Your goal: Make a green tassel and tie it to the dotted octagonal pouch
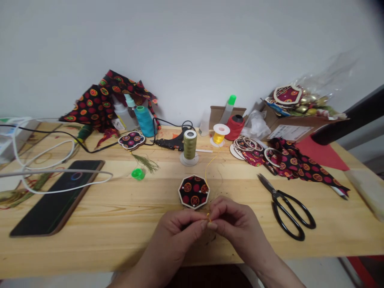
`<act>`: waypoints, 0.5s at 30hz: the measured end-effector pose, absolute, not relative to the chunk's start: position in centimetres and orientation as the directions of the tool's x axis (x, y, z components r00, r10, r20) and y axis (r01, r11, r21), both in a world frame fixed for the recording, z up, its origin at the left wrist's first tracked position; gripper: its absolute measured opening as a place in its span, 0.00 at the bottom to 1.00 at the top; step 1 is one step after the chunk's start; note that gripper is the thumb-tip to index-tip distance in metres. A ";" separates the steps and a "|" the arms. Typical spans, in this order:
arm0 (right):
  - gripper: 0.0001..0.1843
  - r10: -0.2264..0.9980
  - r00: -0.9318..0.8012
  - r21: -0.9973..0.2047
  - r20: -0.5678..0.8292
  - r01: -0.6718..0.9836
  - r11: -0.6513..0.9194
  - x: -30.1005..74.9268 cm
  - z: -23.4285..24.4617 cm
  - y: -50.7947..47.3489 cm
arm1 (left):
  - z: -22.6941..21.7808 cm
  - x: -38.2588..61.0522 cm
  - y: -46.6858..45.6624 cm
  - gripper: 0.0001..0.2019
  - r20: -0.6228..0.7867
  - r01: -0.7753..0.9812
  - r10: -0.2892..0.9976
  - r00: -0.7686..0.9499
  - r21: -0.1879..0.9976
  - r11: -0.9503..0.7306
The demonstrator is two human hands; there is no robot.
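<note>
My left hand (183,232) and my right hand (235,224) meet near the table's front edge, fingertips pinched together on a small loop of yellow cord (208,216). Just beyond them lies an octagonal ornament (194,193), with dark patterned fabric inside a pale rim and several small white beads on it. Yellow thread runs from a white-flanged spool (220,135) down toward the ornament's right side. Behind the ornament stands an olive thread cone (190,146). To the right of my right hand lie black-handled scissors (286,208), their blades pointing away.
A phone (58,200) and a looping white cable (72,176) lie left. A green cap (138,174) and a tasselled ornament (131,141) sit left of centre. Behind are a glue gun (174,143), a teal thread cone (146,122), patterned fabric (93,102) and a cardboard box (288,129).
</note>
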State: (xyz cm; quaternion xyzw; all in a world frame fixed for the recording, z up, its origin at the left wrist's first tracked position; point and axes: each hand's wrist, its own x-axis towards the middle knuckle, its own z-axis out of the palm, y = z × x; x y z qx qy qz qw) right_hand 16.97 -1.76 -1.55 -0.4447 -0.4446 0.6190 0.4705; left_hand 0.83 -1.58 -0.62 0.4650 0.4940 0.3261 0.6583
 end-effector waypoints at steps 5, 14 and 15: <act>0.11 0.948 -0.178 -0.919 -0.263 -0.253 -0.302 17.1 -1.5 -1.7 | -0.5 0.7 -1.7 0.09 -0.333 0.101 0.883 0.331 0.943 0.317; 0.06 0.946 -0.251 -0.924 -0.206 -0.268 -0.273 17.4 -1.4 -1.6 | -0.5 0.9 -1.8 0.09 -0.341 0.117 0.881 0.329 0.940 0.320; 0.06 0.947 -0.249 -0.923 -0.204 -0.272 -0.271 17.4 -1.5 -1.5 | -0.5 0.9 -1.8 0.09 -0.341 0.119 0.882 0.326 0.940 0.320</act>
